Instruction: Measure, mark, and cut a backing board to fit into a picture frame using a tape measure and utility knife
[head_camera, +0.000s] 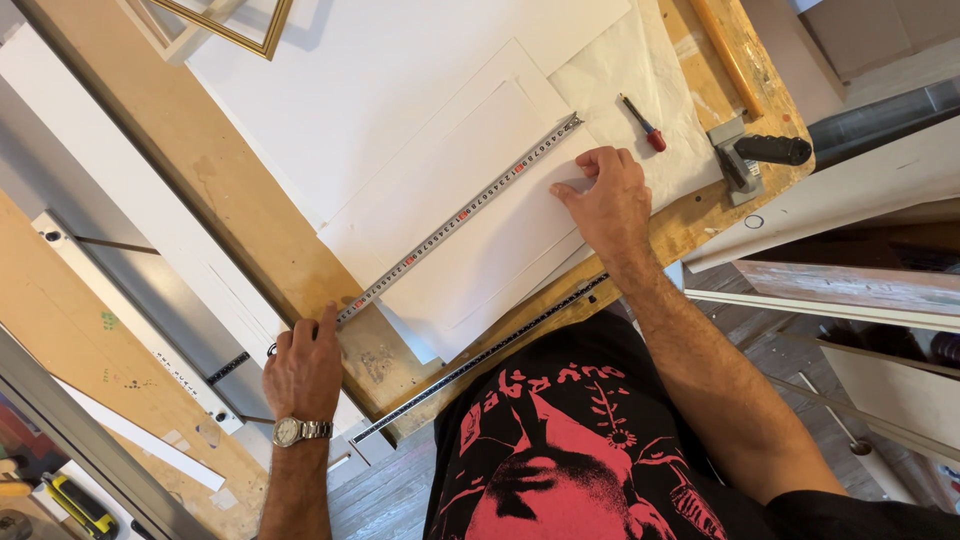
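**Pinning ruler across white board**

Head view, the only 1:

Lying diagonally over the stacked white mat board (480, 250) on the wooden workbench (230, 200): long metal ruler (455, 220), running from lower left to upper right. Board flat on the bench, centre frame, several sheets overlapping.

Handling judgement: board likely light, stiff but easily dented or creased at corners, surface marks easily; best held by flat palm pressure or at edges, not pinched. Ruler thin, rigid, probably slippery on smooth board, so needs pressure at both ends.

Left hand (303, 370): wristwatch on, fingers loosely curled, index fingertip extended and pressing the ruler's lower end at the board edge. Not gripping anything, just touching.

Right hand (605, 195): fingers (572, 190) spread partly open, tips pressed down on the board just beside the ruler's upper end; thumb side tucked, nothing enclosed. Cannot tell if fingertips actually touch the ruler.

Nearby: red-handled awl (642, 125) just beyond right hand, apart from it. Black-handled clamp tool (760, 152) at bench corner. Second long rule (480, 358) along the bench's near edge. Gilt frame corner (230, 25) top left. Yellow utility knife (75, 505) bottom left, well apart.
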